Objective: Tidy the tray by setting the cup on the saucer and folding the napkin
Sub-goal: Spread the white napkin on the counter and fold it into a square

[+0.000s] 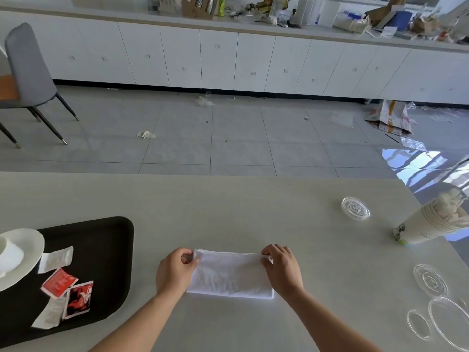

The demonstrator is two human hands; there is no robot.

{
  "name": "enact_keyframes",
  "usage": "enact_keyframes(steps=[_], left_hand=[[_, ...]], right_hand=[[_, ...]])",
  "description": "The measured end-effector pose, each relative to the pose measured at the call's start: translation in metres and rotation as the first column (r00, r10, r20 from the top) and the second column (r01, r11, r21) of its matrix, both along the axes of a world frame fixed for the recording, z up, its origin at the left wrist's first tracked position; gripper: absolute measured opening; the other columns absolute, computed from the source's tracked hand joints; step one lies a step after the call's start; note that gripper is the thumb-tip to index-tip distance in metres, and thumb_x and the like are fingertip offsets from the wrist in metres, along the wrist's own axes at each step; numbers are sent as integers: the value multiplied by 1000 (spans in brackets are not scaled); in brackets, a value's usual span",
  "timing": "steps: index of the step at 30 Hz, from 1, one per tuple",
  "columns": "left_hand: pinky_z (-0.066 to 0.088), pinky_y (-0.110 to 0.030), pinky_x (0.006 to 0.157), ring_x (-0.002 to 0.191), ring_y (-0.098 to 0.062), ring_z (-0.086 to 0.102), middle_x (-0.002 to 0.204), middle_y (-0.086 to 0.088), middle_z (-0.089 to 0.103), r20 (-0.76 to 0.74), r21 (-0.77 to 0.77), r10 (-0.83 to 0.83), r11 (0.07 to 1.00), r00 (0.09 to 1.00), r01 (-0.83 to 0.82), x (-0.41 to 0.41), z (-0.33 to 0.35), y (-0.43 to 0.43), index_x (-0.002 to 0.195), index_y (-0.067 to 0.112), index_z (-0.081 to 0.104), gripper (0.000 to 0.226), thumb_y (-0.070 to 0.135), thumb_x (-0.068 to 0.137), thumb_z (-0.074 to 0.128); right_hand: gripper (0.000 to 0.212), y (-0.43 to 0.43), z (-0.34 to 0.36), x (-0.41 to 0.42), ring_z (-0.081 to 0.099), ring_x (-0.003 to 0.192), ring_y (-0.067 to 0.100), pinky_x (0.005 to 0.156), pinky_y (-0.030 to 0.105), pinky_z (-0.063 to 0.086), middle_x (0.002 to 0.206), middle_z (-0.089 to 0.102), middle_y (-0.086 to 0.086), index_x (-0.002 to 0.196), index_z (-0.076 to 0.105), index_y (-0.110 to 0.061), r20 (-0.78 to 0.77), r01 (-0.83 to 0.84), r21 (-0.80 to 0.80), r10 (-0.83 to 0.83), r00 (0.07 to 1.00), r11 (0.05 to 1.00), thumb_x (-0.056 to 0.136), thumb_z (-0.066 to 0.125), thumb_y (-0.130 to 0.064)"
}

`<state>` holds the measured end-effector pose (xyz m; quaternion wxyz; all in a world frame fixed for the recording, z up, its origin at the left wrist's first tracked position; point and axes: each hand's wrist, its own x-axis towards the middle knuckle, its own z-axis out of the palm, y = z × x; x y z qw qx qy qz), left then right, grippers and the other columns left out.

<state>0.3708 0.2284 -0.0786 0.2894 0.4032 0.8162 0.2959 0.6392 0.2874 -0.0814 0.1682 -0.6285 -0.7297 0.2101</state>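
currently the left hand (175,271) and right hand (283,269) are pinching the far corners of the folded napkin (232,276), lying on the table (228,212), likely aligning edges; the cup (6,255) is sitting on the saucer (24,246) at 9 o'clock.

Napkin (232,274) on table (228,212), tray (111,262) to left.

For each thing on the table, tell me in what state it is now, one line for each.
napkin: folded into a rectangle, flat on the table, off the tray
left hand: pinching the napkin's far left corner
right hand: pinching its far right corner
cup: on the saucer, partly out of frame
saucer: on the tray's left side
tray: holds packets
paper cups: stacked, upright
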Motion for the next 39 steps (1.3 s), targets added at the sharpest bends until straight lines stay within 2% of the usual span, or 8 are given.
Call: enact_keyframes(steps=[5, 7, 9, 12, 15, 20, 35, 39], left_hand=[[49, -33, 70, 90, -21, 60, 104, 0, 59, -180, 57, -17, 998, 984, 28, 11, 2, -3, 118, 21, 57, 42, 25, 79, 71], [52, -39, 75, 100, -29, 59, 113, -6, 56, -398, 166, -129, 964, 908, 209, 13, 0, -9, 119, 16, 57, 46, 17, 75, 72], [49, -44, 91, 117, -35, 53, 128, -11, 52, -586, 201, -261, 870, 767, 450, 11, -4, -16, 124, 14, 55, 46, 18, 79, 64], [25, -48, 114, 142, -33, 30, 153, -12, 34, -682, 48, -466, 740, 563, 671, 16, -11, -19, 141, 19, 44, 53, 36, 91, 46], [16, -50, 115, 147, -30, 19, 160, -8, 19, -665, -148, -582, 717, 468, 681, 22, -17, -16, 150, 17, 28, 66, 54, 95, 32], [16, -51, 113, 145, -31, 22, 158, -10, 24, -618, -263, -630, 729, 471, 632, 23, -27, -19, 149, 15, 32, 72, 59, 92, 31], [20, -54, 112, 143, -31, 27, 155, -12, 33, -604, -310, -647, 729, 466, 610, 26, -20, -17, 146, 13, 38, 74, 61, 90, 26], [12, -56, 118, 148, -31, 4, 161, -8, 7, -617, -318, -608, 773, 500, 549, 25, -14, -21, 153, 21, 15, 76, 64, 90, 16]], right_hand=[[16, 2, 4, -2, 53, 105, 21, 75, 28, 47, 103, 63, -7, 104, 67, -23, 21, 6, -56, -5, 1000, 998, 88, 66, -21], [27, -1, 7, -1, 51, 115, 22, 83, 31, 50, 118, 61, -6, 115, 66, -22, 53, -10, 5, 10, 999, 1000, 88, 68, -26], [39, -12, 8, -4, 46, 129, 23, 100, 36, 46, 138, 55, -4, 126, 61, -21, 163, -92, 141, 69, 984, 986, 90, 63, -36], [56, -33, 1, -23, 22, 148, 23, 117, 45, 21, 160, 30, -5, 145, 42, -24, 295, -302, 205, 236, 926, 931, 96, 44, -51], [68, -43, -11, -40, 4, 152, 23, 118, 48, 7, 164, 13, -3, 153, 26, -21, 384, -360, 114, 293, 876, 926, 97, 33, -59], [73, -47, -18, -36, 17, 150, 30, 115, 48, 10, 162, 19, 3, 153, 28, -15, 416, -325, 31, 283, 864, 945, 96, 32, -62], [86, -41, -27, -19, -3, 151, 24, 118, 45, 2, 164, 6, 4, 155, 14, -10, 420, -217, -81, 230, 878, 973, 94, 15, -71], [85, -44, -14, -22, -22, 148, 23, 119, 48, -10, 164, -11, 1, 156, -2, -16, 440, -229, -66, 234, 867, 971, 93, 8, -73]])
